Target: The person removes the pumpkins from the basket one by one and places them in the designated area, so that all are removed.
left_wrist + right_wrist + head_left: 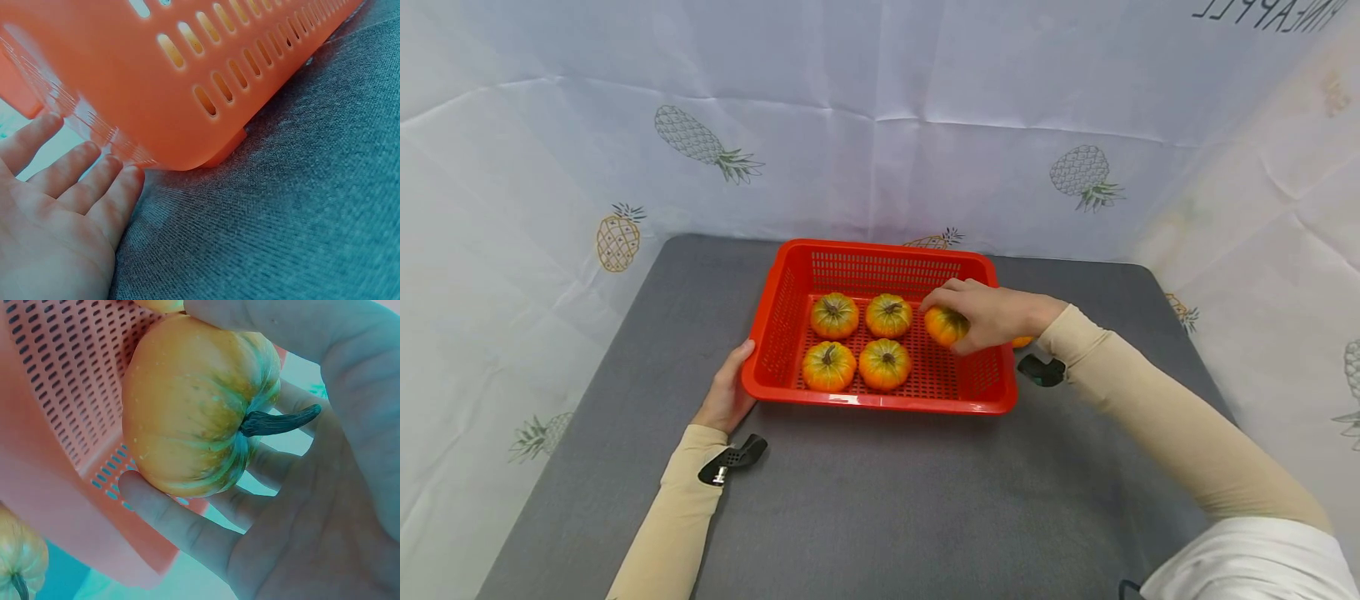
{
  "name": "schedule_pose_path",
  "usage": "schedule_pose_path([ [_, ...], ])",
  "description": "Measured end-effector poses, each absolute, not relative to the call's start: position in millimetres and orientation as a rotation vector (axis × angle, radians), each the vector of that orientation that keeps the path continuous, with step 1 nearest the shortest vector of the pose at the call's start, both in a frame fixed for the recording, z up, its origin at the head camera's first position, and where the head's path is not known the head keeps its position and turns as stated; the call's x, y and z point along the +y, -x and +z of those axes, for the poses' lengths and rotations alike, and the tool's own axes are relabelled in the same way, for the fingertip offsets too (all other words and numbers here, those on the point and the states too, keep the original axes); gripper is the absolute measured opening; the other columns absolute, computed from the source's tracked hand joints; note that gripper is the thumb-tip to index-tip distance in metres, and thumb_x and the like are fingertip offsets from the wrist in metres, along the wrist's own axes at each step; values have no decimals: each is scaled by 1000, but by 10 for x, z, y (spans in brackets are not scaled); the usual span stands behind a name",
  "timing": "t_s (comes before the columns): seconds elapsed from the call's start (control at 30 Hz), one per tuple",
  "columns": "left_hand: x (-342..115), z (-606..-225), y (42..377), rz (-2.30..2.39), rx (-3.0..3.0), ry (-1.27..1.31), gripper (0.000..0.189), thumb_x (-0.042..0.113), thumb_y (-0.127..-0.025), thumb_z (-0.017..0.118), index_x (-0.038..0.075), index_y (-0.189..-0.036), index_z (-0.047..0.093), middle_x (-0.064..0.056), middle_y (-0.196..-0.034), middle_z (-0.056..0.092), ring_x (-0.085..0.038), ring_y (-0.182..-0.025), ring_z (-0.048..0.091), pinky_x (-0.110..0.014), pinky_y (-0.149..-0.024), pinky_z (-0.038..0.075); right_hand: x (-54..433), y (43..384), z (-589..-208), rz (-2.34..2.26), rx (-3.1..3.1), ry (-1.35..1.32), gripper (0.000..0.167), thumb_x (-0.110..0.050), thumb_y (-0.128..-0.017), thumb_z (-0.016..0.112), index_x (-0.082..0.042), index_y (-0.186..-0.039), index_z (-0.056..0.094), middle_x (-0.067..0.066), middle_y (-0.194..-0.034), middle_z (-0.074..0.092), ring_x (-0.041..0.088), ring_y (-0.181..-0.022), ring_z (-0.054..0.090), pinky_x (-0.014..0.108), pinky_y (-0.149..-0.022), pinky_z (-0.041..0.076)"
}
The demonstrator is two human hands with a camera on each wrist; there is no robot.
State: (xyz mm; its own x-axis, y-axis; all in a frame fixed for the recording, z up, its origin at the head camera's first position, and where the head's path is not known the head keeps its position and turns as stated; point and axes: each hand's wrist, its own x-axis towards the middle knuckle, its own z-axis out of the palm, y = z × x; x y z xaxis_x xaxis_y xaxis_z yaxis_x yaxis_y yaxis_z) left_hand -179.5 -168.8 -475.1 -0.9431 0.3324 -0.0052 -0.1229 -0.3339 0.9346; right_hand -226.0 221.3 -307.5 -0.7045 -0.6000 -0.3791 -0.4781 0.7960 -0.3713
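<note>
A red plastic basket (880, 402) with slotted walls stands on the grey table. In it, several small orange-and-green pumpkins sit in two rows, among them a front-left pumpkin (829, 367) and a back-left pumpkin (834, 316). My right hand (988, 312) holds another pumpkin (194, 412) over the basket's right part, fingers and thumb around its sides, its dark stem facing the palm. At the basket's left end, my left hand (730, 392) touches the wall; in the left wrist view its fingers (119, 194) lie extended against the end wall.
Outside the basket's right end lies one more pumpkin (1022, 342), mostly hidden by the right wrist. The grey table (880, 500) extends around the basket. Behind it hangs a white cloth (865, 167) printed with pineapples. Each wrist wears a black strap mount (733, 460).
</note>
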Motion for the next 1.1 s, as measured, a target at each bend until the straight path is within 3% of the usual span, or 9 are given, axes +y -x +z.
schedule_pose_path([
  [0.2, -1689, -4755, 1798, 2357, 1600, -297, 43, 42, -107, 38, 11, -136, 47, 2, -115, 63, -11, -102, 60, -27, -91, 52, 2281, 2259, -2995, -365, 2514, 791, 64, -17, -86, 73, -25, -144, 47, 3, -142, 46, 23, -126, 43, 42, -97, 49],
  [0.63, -1684, -4758, 1797, 2363, 1592, -298, 42, 42, -106, 39, 13, -135, 47, 3, -115, 63, -10, -103, 60, -27, -92, 51, 2389, 2275, -2960, -389, 2549, 706, 64, -18, -86, 73, -24, -145, 47, 3, -145, 45, 22, -130, 41, 45, -102, 49],
  [0.93, -1682, -4744, 1794, 2370, 1583, -300, 40, 41, -107, 39, 13, -133, 49, 3, -113, 64, -10, -101, 60, -27, -91, 51, 2444, 2283, -2923, -408, 2581, 697, 69, -19, -86, 74, -13, -147, 42, 5, -141, 48, 24, -125, 44, 45, -102, 46],
  [1.1, -1684, -4746, 1791, 2371, 1576, -295, 39, 41, -107, 39, 14, -133, 49, 4, -113, 63, -10, -101, 60, -27, -90, 52, 2468, 2285, -2915, -399, 2580, 692, 68, -18, -86, 74, -14, -146, 43, 5, -140, 47, 25, -125, 44, 44, -102, 45],
])
